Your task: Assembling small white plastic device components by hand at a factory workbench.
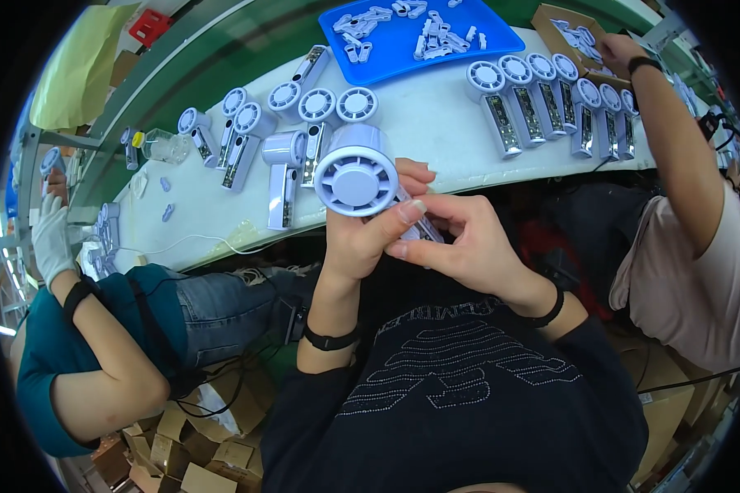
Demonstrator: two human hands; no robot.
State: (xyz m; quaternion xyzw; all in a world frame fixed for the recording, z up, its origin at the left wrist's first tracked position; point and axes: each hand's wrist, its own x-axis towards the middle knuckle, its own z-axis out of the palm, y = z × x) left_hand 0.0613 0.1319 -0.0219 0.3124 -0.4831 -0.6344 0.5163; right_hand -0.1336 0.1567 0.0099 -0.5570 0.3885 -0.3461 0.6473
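A pale lavender handheld fan (355,182) is held up in front of my chest, its round grille facing up. My left hand (349,251) is wrapped around it just below the head, with the thumb laid along the handle. The fingers of my right hand (483,246) are closed on the handle's lower part from the right side. Whether a small separate piece sits between those fingertips is hidden. Past the held fan, several similar fans (316,105) lie on the white tabletop (419,131), some with circuit boards showing in their handles.
A blue tray (386,70) of small lavender parts lies at the far side. Right of it, a co-worker's hand (621,51) reaches into a cardboard box (551,15); open-handled fans (501,127) stand nearby. At left are a clear bottle (168,148) and another co-worker's white-gloved hand (53,238).
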